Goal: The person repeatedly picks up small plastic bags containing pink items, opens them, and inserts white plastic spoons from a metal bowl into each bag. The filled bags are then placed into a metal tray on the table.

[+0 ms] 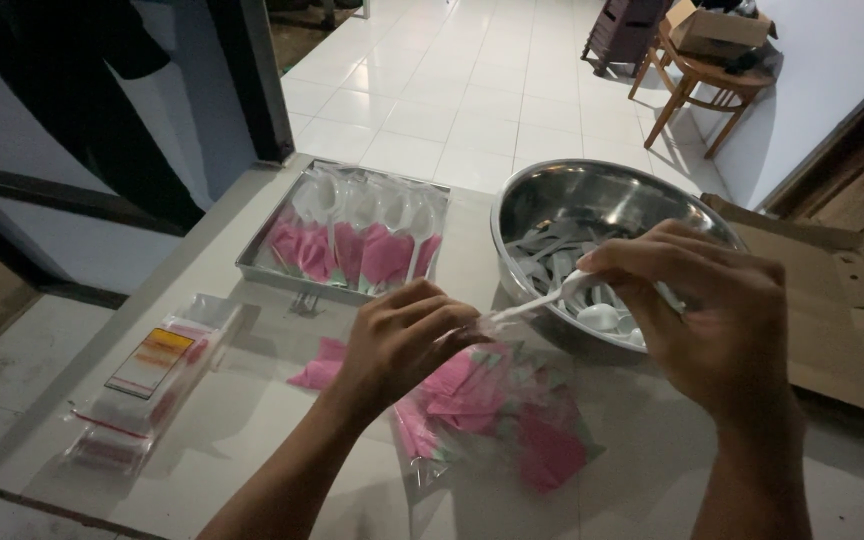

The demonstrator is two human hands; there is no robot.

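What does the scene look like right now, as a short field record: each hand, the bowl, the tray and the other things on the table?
left hand: pinches a clear sleeve at the handle end of the white plastic spoon
right hand: grips the spoon's bowl end, above the metal bowl's rim
metal bowl: holds loose white spoons
metal tray: rows of wrapped spoons with pink napkins
pink napkin pile: in clear wrap, under the hands
packet of clear bags: left, lying flat
cardboard: flattened, right of the bowl
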